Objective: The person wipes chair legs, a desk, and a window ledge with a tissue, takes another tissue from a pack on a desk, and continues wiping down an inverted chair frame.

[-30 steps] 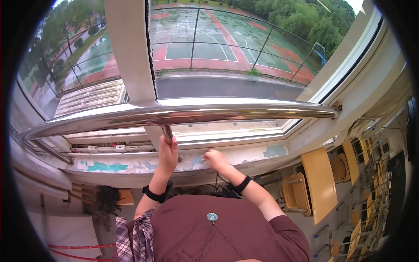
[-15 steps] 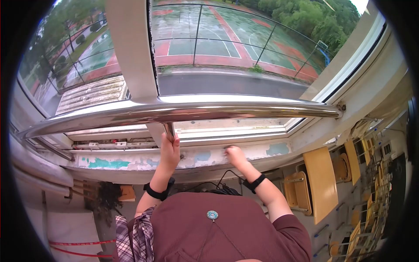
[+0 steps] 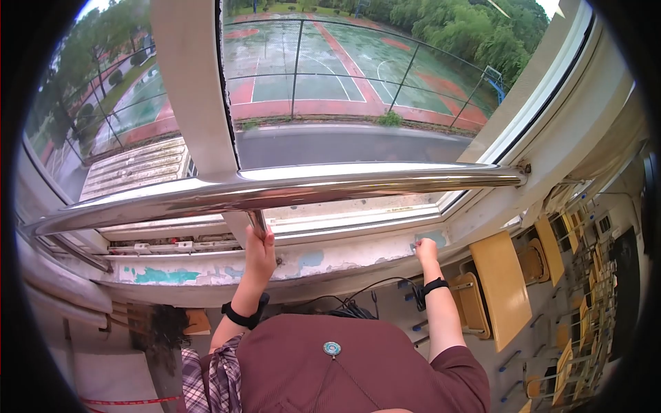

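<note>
My left hand (image 3: 259,256) is wrapped round the short metal post (image 3: 257,221) that stands under the shiny metal rail (image 3: 303,189). My right hand (image 3: 427,250) is closed, low over the right part of the worn windowsill (image 3: 358,256), beside a bluish patch of peeled paint. Its fingers are pinched together; whatever they may hold is too small or hidden to make out. Each wrist has a black band. White window frames (image 3: 196,89) rise behind the rail.
Wooden desks (image 3: 501,289) and chairs stand at the right. Black cables (image 3: 354,306) hang below the sill. A thick pipe (image 3: 62,275) runs at the left, and a dark bristly bundle (image 3: 169,316) is low beside it. Outside lies a fenced sports court (image 3: 310,69).
My right hand has moved to the right along the sill, from near the middle to its right part. My left hand stays on the post. The view has shifted slightly.
</note>
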The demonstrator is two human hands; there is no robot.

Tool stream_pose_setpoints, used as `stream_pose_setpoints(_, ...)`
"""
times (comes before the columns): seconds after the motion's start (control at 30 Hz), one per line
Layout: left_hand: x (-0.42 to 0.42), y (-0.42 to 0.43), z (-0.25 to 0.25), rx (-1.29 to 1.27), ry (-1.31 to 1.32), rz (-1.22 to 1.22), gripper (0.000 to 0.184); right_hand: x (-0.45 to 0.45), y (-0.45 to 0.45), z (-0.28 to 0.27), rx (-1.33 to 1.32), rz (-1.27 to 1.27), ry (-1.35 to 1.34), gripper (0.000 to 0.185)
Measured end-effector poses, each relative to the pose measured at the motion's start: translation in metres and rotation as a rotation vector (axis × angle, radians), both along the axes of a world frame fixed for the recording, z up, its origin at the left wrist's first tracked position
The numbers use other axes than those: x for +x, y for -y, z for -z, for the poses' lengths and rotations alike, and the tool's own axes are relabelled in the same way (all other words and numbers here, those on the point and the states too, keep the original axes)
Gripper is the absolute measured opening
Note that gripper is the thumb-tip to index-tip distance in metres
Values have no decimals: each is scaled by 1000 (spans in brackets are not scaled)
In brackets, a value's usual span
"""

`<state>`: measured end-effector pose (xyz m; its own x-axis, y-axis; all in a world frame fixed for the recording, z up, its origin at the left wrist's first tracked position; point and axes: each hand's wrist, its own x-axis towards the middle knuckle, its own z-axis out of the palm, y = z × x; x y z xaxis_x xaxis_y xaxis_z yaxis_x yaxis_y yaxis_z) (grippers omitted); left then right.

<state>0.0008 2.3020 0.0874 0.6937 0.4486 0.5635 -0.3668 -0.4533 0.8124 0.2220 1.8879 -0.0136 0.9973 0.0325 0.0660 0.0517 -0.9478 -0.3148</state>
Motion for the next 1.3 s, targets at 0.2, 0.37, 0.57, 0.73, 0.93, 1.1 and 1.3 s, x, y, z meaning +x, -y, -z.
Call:
stream_pose_setpoints(0.2, -1, 0, -1, 29, -7, -4, 16, -23, -86, -13, 181, -366, -2, 13)
stream_pose_setpoints(0.37, -2, 1, -6, 26, -10, 5, 16, -76, -193, -22, 271, -775, -48, 10)
stream_pose_setpoints(0.57, -4, 1, -9, 52, -41, -14, 18, -134, -271, -10, 268, -1054, -37, 9)
stream_pose_setpoints(0.73, -4, 0, -8, 45, -57, -7, 19, -118, -251, 6, 217, -959, 46, 10)
stream_pose_setpoints(0.93, -3, 2, -9, 17, -26, 12, 10, -81, -179, 12, 172, -756, 99, 7)
stream_pose_setpoints(1.1, -1, -2, -2, 50, -30, 1, 18, -50, -102, 6, 75, -440, 97, 10)
stream_pose_setpoints(1.3, 0, 2, -5, 37, -3, -14, 15, -11, -20, 4, 45, -60, 50, 13)
